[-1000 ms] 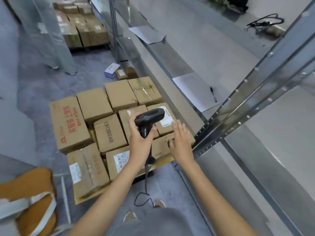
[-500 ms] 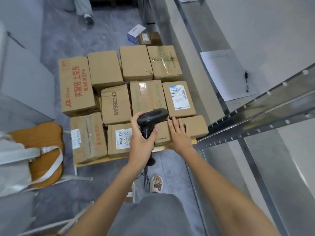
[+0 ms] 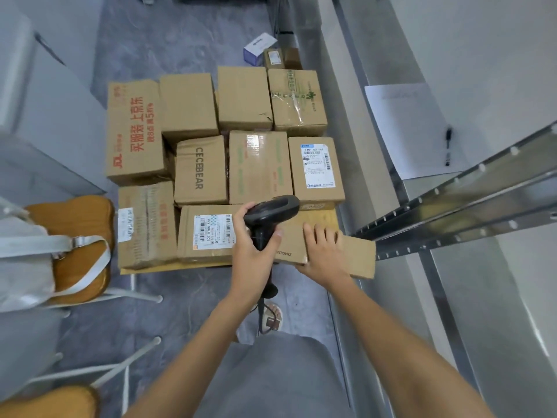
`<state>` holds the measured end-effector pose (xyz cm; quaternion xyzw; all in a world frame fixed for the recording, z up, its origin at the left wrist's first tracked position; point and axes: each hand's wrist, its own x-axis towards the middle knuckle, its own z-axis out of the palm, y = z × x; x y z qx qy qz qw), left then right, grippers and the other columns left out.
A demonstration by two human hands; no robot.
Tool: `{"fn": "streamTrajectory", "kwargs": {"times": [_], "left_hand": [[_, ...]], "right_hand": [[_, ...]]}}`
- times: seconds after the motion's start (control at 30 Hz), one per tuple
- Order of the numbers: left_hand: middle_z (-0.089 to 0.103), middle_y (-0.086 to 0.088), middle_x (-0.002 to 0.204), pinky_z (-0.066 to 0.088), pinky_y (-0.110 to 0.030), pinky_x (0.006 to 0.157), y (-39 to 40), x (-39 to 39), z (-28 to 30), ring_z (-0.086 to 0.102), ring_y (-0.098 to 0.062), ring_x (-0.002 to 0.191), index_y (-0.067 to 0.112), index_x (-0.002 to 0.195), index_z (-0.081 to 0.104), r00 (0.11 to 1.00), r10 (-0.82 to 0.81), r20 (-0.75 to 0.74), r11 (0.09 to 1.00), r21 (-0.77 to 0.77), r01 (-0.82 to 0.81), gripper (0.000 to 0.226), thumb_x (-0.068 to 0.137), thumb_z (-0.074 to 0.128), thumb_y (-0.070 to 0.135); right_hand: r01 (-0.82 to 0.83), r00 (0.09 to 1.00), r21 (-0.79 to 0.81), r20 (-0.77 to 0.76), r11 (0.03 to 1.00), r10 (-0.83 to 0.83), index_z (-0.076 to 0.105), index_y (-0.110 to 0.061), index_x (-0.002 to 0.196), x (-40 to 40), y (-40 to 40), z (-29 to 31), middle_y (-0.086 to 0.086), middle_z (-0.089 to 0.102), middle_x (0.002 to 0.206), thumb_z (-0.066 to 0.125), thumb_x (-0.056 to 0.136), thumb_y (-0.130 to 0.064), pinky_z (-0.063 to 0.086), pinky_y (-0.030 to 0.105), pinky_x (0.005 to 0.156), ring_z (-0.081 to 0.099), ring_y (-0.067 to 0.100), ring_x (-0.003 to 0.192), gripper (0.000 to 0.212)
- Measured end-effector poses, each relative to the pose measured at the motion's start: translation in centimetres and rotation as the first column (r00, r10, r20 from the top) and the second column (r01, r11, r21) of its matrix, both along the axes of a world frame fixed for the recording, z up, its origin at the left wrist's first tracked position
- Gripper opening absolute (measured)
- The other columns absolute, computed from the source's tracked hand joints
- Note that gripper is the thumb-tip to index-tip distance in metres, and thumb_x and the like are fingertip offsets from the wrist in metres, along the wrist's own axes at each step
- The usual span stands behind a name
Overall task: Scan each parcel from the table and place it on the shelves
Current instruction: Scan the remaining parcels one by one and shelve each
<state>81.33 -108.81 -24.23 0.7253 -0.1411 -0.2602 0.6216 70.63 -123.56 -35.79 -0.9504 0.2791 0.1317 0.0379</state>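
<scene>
Parcel [image 3: 358,254] looks light, stiff cardboard; right hand [image 3: 324,251] lies flat on it, left hand [image 3: 251,251] grips scanner [image 3: 269,214]; grasp its edges.

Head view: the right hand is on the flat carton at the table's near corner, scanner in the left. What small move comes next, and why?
Probably lift and turn the flat carton to find its label. The right hand lies on its top with fingers straight, and no shipping label shows there, only printed code on its near side. The left hand grips the scanner above it.
</scene>
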Motion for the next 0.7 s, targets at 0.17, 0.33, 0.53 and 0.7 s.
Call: {"fn": "streamTrajectory", "kwargs": {"times": [0.17, 0.33, 0.53, 0.7], "left_hand": [[0.053, 0.018, 0.129, 0.046, -0.012, 0.094, 0.9, -0.8, -0.1, 0.056, 0.006, 0.117, 0.043, 0.131, 0.038, 0.999, 0.046, 0.027, 0.998, -0.046, -0.045, 0.062, 0.093, 0.073, 0.008], [0.053, 0.009, 0.135, 0.046, -0.020, 0.102, 1.5, -2.0, -0.7, 0.054, -0.004, 0.124, 0.039, 0.135, 0.037, 0.994, 0.103, 0.024, 0.993, -0.064, -0.102, 0.064, 0.092, 0.072, 0.008], [0.057, -0.020, 0.140, 0.045, -0.058, 0.110, 1.9, -2.8, -1.3, 0.060, -0.034, 0.127, 0.031, 0.143, 0.033, 0.900, 0.184, -0.395, 0.961, -0.121, -0.249, 0.063, 0.095, 0.071, 0.017], [0.078, -0.008, 0.099, 0.064, -0.047, 0.073, 1.2, -3.8, -0.9, 0.076, -0.029, 0.098, 0.030, 0.139, 0.040, 0.793, 0.034, -0.608, 0.951, -0.223, -0.212, 0.056, 0.093, 0.072, 0.018]], "right_hand": [[0.202, 0.975, 0.063, 0.082, 0.977, -0.207, 0.025, -0.015, 0.151, -1.1, -0.1, 0.4, 0.009, 0.045, 0.139, 0.060, 0.078, -0.076, 0.030, 0.046, 0.108, 0.043, 0.028, 0.122, 0.101], [0.362, 0.873, 0.212, 0.264, 0.908, -0.410, 0.025, -0.020, 0.150, -2.3, 0.3, 3.7, 0.006, 0.045, 0.139, 0.069, 0.065, -0.077, 0.031, 0.046, 0.108, 0.041, 0.028, 0.126, 0.111], [0.203, 0.438, 0.893, 0.283, 0.401, -0.853, 0.056, -0.040, 0.126, -3.0, 1.0, 10.0, -0.011, 0.070, 0.119, 0.083, 0.053, -0.068, 0.054, 0.044, 0.097, 0.066, 0.016, 0.113, 0.083], [0.047, 0.350, 0.943, 0.292, 0.328, -0.890, 0.069, -0.032, 0.118, -3.0, 2.5, 12.4, -0.007, 0.076, 0.106, 0.079, 0.074, -0.059, 0.057, 0.048, 0.093, 0.073, 0.014, 0.098, 0.053]]}}
